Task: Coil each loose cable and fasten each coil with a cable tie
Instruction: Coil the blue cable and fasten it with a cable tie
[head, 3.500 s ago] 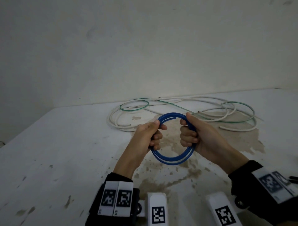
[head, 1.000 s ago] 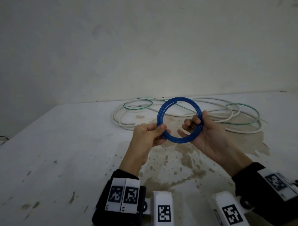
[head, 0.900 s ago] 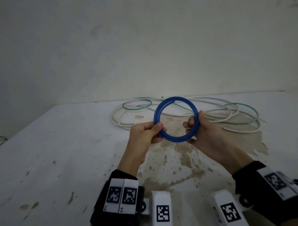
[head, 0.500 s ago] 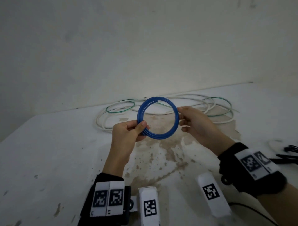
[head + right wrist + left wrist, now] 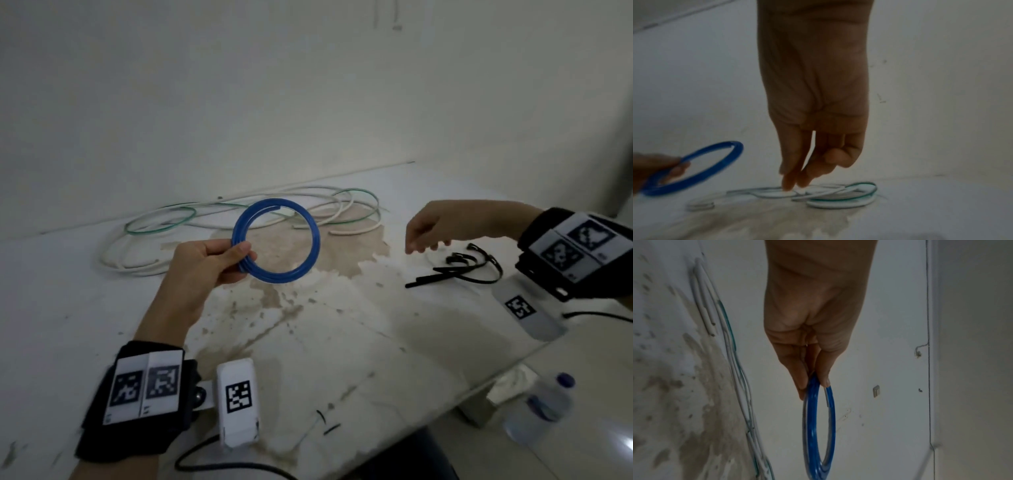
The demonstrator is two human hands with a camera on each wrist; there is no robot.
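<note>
My left hand (image 5: 219, 260) pinches the blue cable coil (image 5: 313, 253) at its lower left edge and holds it upright above the table. The left wrist view shows thumb and fingers clamped on the blue coil (image 5: 818, 426). My right hand (image 5: 428, 229) hangs empty over the table's right side, fingers loosely bent, just left of several black cable ties (image 5: 455, 270). In the right wrist view the right hand (image 5: 797, 178) holds nothing, with the blue coil (image 5: 701, 165) off to its left. Loose white cables (image 5: 137, 267) and a green cable (image 5: 161, 222) lie tangled at the back.
The white table (image 5: 342, 359) is stained brown in the middle. Its right edge drops off near a plastic water bottle (image 5: 537, 407) on the floor. A wall (image 5: 274, 85) rises right behind the cables. A black cord (image 5: 599, 315) trails at the right.
My right hand has let go of the blue coil and swung right, towards the black cable ties. The left hand now holds the coil alone. The view has turned right.
</note>
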